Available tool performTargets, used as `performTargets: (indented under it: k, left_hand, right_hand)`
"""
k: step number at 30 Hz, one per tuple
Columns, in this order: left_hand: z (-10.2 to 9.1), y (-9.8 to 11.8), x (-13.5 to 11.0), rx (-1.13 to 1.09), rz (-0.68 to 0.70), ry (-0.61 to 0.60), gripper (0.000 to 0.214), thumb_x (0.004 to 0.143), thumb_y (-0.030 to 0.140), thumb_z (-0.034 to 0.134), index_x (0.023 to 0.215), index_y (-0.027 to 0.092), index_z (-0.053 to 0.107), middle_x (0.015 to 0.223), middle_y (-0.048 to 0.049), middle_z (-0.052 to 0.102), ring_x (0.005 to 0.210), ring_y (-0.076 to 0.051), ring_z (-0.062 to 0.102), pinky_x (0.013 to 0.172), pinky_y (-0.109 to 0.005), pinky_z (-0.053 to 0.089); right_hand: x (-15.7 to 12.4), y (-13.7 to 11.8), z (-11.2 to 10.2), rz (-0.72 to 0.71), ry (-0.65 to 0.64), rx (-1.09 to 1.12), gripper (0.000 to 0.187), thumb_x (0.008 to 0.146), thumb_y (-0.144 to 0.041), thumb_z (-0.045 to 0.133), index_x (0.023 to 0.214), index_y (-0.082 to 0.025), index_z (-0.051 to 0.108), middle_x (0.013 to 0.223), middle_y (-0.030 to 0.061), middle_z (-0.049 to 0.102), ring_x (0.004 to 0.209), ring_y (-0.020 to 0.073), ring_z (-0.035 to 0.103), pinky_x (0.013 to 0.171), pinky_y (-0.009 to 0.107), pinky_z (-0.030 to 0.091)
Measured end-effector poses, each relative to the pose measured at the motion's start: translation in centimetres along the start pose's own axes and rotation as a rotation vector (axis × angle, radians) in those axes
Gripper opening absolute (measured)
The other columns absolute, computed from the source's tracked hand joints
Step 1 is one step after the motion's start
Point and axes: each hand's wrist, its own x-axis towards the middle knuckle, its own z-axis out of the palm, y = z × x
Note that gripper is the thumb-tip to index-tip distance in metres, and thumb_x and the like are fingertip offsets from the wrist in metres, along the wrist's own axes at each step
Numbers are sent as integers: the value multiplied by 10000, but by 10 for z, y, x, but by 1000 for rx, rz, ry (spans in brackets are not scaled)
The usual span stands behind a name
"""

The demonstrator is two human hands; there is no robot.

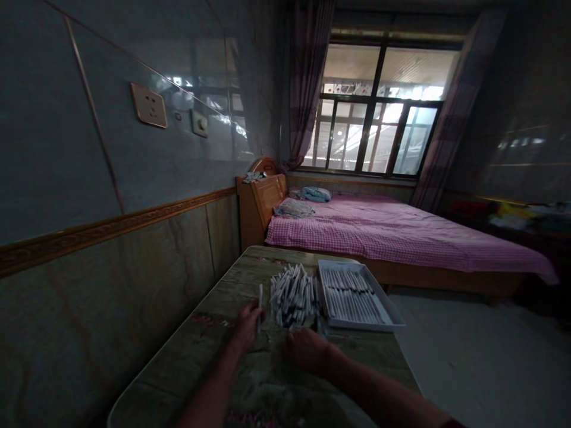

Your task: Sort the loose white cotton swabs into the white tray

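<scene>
Our left fingers point(250, 315) pinch a white stick point(259, 307) upright; a loose pile of white sticks point(292, 295) lies just right of it on the desk point(209, 351) (our right fingers point(292, 348), curled, sit nearer, their hold unclear).

This is a bedroom in a home. A double bed point(392, 238) with a pink gingham sheet fills the right of the frame, its carved wooden headboard point(261, 199) against the wall and bedding point(312, 194) piled near it. At upper right, a large barred window point(379, 107) stands between long curtains point(307, 77). At left, a glossy tiled wall point(134, 166) carries a power socket point(148, 105). At bottom centre, a counter point(250, 261) bears a heap of white sticks point(292, 294) and a white tray point(357, 297).
</scene>
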Motion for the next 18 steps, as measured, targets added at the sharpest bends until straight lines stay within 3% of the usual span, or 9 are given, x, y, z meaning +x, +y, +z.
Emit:
performTargets:
  k: [6, 10, 12, 15, 18]
  left_hand:
    - [2, 5, 2, -350, -98, -7, 232, 767, -68, 560, 755, 141, 662, 640, 6, 685, 546, -86, 658, 583, -168, 547]
    - [0, 9, 8, -479, -162, -5, 278, 833, -65, 510, 706, 134, 657, 642, -7, 691, 558, -94, 679, 588, -176, 569]
    - [-2, 11, 9, -555, -212, -2, 296, 870, -41, 486, 706, 136, 659, 660, -11, 699, 582, -100, 693, 613, -193, 583]
    - [-4, 11, 10, -661, -319, -31, 307, 907, -4, 461, 732, 132, 674, 694, -23, 713, 629, -114, 712, 664, -228, 600]
    - [-8, 7, 11, -689, -378, -96, 261, 900, 4, 491, 809, 127, 703, 744, -33, 727, 679, -123, 725, 732, -253, 607]
  right_hand:
    - [5, 3, -2, -42, 148, -40, 57, 923, -127, 532, 898, -171, 559, 781, 30, 654, 643, 184, 633, 508, 280, 447]
    - [-8, 11, -9, 83, 464, 124, 90, 938, -150, 515, 895, -204, 573, 845, 31, 645, 740, 172, 621, 601, 263, 466]
    - [-17, 12, -9, 215, 686, 383, 151, 961, -168, 453, 933, -215, 593, 851, 31, 641, 755, 156, 617, 652, 247, 473]
    - [-23, 12, 5, 601, 971, 928, 171, 964, -279, 444, 939, -211, 599, 788, 10, 633, 681, 140, 612, 618, 224, 480]
    - [-15, 10, 31, 960, 1059, 1374, 265, 908, -454, 516, 905, -204, 605, 674, -23, 609, 537, 141, 564, 495, 228, 451]
